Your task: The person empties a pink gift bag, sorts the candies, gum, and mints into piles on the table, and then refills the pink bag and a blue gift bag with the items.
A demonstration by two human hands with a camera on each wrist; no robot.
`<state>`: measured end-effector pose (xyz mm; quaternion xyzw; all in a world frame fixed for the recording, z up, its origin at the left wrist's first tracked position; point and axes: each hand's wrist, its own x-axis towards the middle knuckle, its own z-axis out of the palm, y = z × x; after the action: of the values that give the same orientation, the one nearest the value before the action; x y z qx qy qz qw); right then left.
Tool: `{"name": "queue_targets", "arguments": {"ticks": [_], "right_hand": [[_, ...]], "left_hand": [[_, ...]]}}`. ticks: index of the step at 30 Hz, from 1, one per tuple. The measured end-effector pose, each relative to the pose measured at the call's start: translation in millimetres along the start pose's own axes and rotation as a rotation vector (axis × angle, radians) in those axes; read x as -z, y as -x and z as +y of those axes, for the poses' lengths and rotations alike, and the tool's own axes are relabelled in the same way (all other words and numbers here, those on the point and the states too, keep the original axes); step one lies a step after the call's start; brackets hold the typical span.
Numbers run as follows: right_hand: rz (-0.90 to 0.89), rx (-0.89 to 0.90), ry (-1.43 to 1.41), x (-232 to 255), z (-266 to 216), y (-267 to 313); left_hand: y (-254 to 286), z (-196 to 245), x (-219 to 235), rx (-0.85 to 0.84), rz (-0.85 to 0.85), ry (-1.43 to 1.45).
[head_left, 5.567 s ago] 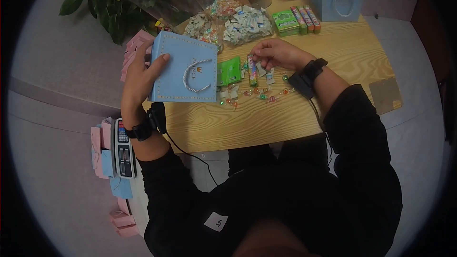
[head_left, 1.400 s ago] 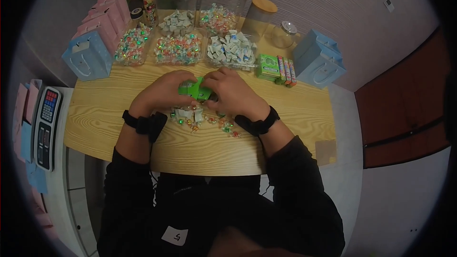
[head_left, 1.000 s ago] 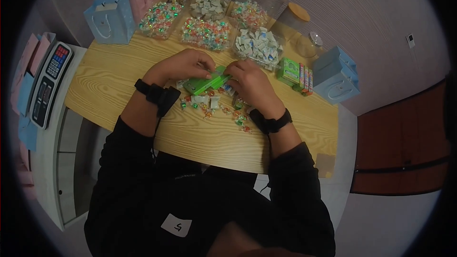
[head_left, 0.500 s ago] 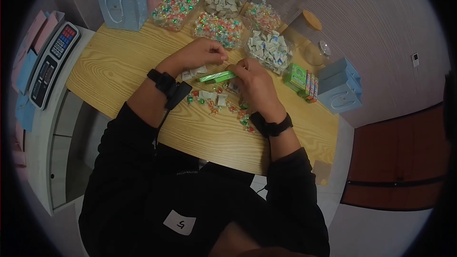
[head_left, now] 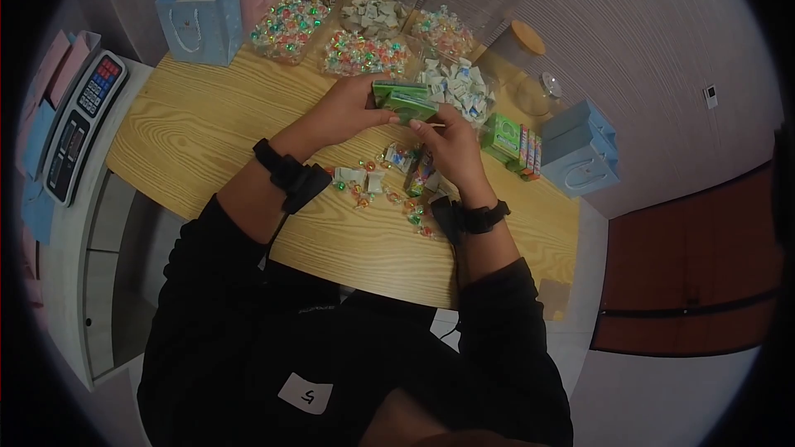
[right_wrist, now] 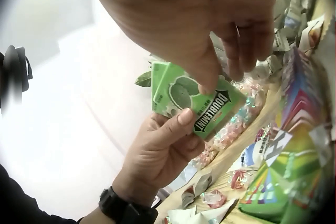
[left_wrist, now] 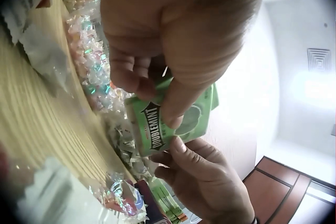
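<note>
The left hand (head_left: 352, 112) grips the green packs (head_left: 406, 108), its thumb on the lettered face. The right hand (head_left: 455, 149) pinches them too, thumb on that same face. The packs overlap, slightly fanned, tilted and held above the table (head_left: 331, 236) between both hands.

Below them lie loose sweets (head_left: 364, 190); a colourful pack (head_left: 420, 174) lies beside these, under the right hand. Just beyond the grip stand the tub of pale sweets (head_left: 462, 89) and the tub of bright sweets (head_left: 364, 54). Green box (head_left: 502, 137) sits right of the right hand. Wood grain shows from the loose sweets to the near edge, and left of the left forearm.
</note>
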<state>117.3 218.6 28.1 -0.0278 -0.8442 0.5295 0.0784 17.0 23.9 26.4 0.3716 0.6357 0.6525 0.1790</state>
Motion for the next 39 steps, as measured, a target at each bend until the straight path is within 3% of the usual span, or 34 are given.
{"name": "queue_targets", "arguments": {"ticks": [4, 7, 10, 17, 20, 22, 23, 24, 26, 27, 29, 31, 33, 39], "right_hand": [[0.079, 0.100, 0.169, -4, 3, 1], [0.055, 0.061, 0.088, -6, 6, 0], [0.034, 0.027, 0.015, -6, 9, -1], [0.037, 0.059, -0.012, -7, 6, 0], [0.117, 0.114, -0.019, -6, -8, 2], [0.183, 0.166, -0.044, -2, -24, 5], [0.197, 0.163, -0.038, 1, -29, 8], [0.195, 0.167, -0.026, 3, -35, 9], [0.161, 0.123, 0.070, 11, -44, 12], [0.158, 0.123, 0.067, 15, -48, 14], [0.135, 0.410, 0.428, 19, -58, 22], [0.031, 0.467, 0.490, 19, -74, 30], [-0.046, 0.540, 0.724, 13, -81, 35], [-0.163, 0.500, 0.773, 7, -79, 38]], "left_hand": [[0, -1, 4, 0.059, -0.044, -0.452], [0, -12, 2, -0.052, -0.019, -0.310], [0, -17, 3, -0.136, -0.030, -0.394], [-1, -20, 5, -0.082, -0.031, -0.489], [1, -2, 2, -0.088, -0.020, -0.382], [2, 14, -1, 0.145, -0.056, -0.106], [3, 10, -2, 0.144, -0.050, 0.071], [2, 11, -3, 0.140, -0.062, 0.074], [3, 17, 0, 0.300, -0.055, 0.225], [3, 16, 1, 0.301, -0.052, 0.223], [3, 13, 5, 0.385, -0.077, 0.457], [2, 10, 8, 0.411, -0.089, 0.445], [3, 11, 7, 0.439, -0.108, 0.434], [9, 26, -5, 0.438, -0.233, 0.310]]}}
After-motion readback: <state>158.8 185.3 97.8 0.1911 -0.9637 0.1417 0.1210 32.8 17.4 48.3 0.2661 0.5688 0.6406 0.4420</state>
